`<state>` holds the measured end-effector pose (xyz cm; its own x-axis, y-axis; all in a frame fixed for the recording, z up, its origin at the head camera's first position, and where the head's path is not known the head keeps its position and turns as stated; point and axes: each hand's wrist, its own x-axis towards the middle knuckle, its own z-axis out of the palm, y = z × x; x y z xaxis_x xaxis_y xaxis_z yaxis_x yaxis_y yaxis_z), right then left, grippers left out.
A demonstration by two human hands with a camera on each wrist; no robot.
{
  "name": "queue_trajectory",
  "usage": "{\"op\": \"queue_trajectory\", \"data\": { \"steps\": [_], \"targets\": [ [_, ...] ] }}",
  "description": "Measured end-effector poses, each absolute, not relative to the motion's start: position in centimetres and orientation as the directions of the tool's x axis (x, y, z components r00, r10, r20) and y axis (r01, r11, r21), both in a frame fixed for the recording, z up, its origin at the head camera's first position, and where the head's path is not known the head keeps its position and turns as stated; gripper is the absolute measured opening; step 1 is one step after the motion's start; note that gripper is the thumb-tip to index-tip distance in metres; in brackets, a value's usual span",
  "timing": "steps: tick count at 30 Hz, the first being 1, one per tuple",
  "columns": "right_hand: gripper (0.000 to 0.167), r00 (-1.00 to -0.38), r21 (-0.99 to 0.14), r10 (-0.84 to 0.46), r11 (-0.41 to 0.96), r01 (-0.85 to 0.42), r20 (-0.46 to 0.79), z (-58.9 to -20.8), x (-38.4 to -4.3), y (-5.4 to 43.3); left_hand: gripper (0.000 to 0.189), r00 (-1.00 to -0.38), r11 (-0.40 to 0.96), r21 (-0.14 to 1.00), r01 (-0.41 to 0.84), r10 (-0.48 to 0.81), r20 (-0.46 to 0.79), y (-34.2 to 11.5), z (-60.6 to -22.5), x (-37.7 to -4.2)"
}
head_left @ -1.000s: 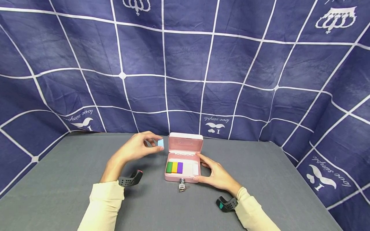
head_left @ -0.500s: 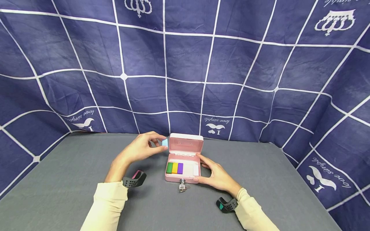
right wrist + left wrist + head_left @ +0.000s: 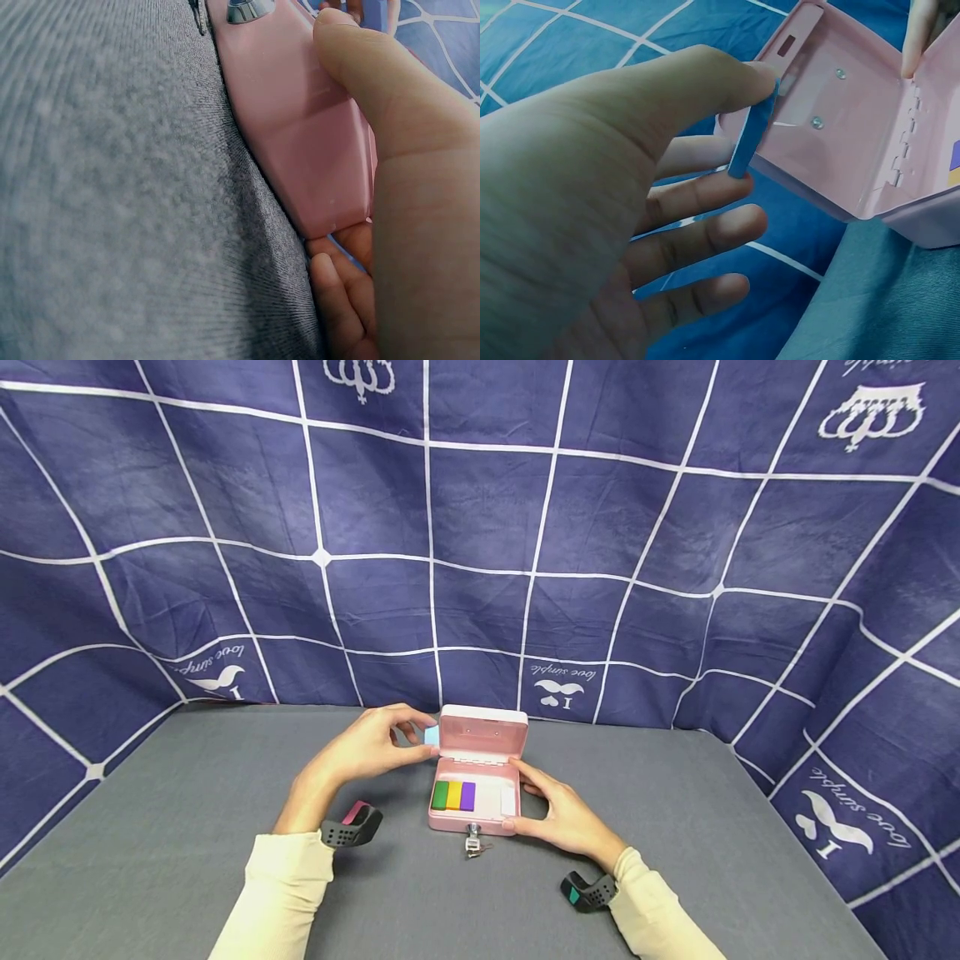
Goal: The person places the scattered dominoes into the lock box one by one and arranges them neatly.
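My left hand pinches a thin light-blue block between thumb and fingers, beside the left edge of the raised lid. In the left wrist view the blue block overlaps the lid's edge; whether they touch, I cannot tell. The pink metal cash box stands with its lid up. Green, yellow and purple blocks lie side by side in its left half. A white block lies at its right. My right hand grips the box's right side, thumb at the front corner, fingers farther back.
A lock with keys hangs at the box's front. The box stands on a grey cloth-covered table. Behind rises a blue curtain with white lines. Each wrist wears a dark band, the left band and the right band.
My left hand has moved to the right with the blue block, up to the lid's left edge. The right hand and the box have stayed in place.
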<state>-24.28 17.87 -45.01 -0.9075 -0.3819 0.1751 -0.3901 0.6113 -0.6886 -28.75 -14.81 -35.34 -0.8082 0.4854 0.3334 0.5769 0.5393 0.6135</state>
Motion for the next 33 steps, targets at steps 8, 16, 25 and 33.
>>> {"op": "queue_trajectory", "data": {
  "steps": [8,16,25,33],
  "targets": [
    [0.090,-0.906,-0.687,-0.386,0.612,-0.393,0.174,-45.1,-24.3,17.9,0.037,-0.813,0.553,0.622,0.554,0.518,0.264,-14.5,-35.4,-28.6],
    [0.091,-0.901,-0.687,-0.392,0.604,-0.404,0.185,-45.2,-24.4,18.0,0.033,-0.805,0.570,0.600,0.562,0.544,0.237,-14.1,-35.6,-28.5],
    [0.090,-0.900,-0.690,-0.398,0.602,-0.402,0.178,-45.2,-24.4,18.0,0.034,-0.787,0.557,0.592,0.583,0.567,0.242,-13.5,-35.8,-28.5],
    [0.090,-0.902,-0.684,-0.393,0.610,-0.400,0.178,-45.1,-24.4,18.0,0.036,-0.772,0.547,0.586,0.598,0.590,0.236,-13.1,-35.9,-28.5]
  ]
}}
